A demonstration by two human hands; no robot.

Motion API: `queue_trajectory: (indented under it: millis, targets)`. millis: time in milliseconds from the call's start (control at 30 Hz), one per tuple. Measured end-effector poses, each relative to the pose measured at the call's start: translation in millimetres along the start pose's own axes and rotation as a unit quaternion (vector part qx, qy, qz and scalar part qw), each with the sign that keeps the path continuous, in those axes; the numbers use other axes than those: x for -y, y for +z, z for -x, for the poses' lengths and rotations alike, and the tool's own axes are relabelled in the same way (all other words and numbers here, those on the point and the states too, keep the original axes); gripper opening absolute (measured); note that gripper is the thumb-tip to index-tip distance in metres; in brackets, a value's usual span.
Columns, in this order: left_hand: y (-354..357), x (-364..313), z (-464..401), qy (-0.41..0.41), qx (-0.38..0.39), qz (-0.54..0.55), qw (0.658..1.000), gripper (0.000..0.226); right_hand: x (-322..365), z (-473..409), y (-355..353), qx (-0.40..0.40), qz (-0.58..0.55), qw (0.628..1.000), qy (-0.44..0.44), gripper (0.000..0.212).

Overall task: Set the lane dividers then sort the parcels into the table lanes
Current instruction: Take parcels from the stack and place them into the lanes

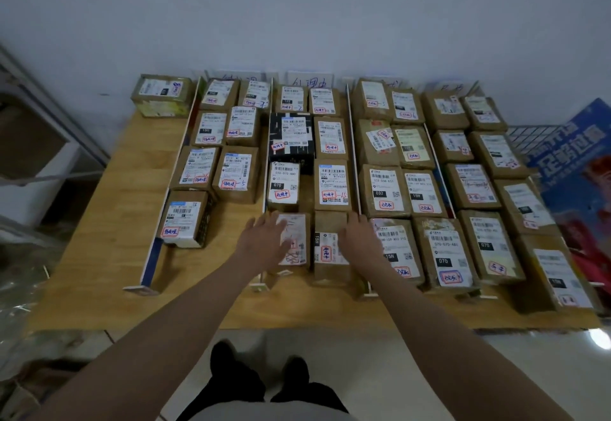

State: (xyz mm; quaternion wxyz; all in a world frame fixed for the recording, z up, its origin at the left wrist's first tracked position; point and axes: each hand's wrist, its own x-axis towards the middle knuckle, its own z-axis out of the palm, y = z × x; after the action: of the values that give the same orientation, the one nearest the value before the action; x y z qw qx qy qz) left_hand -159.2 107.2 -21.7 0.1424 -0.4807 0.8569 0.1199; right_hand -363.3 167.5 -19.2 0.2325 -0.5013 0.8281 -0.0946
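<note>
Fingers of both hands lie spread and flat, gripping nothing: the left hand (264, 242) on a parcel (294, 242) just right of the second divider (264, 189), the right hand (358, 242) beside its neighbour (330, 248). Best to press both parcels together and square them against that divider, without nudging it. Both forearms reach straight out, palms down.

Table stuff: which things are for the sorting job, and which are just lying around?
For the job: parcels, white lane dividers, wooden table, left hand, right hand.

Just lying about: blue poster, wire rack, plastic wrap.
</note>
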Motion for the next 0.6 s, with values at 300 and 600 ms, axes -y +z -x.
queue_trajectory:
  millis: [300, 600]
  targets:
    - [-79.7, 88.1, 18.1, -0.093, -0.152, -0.001, 0.984, 0.059, 77.9, -12.5, -40.8, -0.117, 0.079, 0.983, -0.119, 0.059]
    - [-100.6, 179.3, 47.9, -0.112, -0.175, -0.042, 0.977, 0.06, 166.9, -6.6, -22.1, -0.137, 0.08, 0.977, -0.141, 0.059]
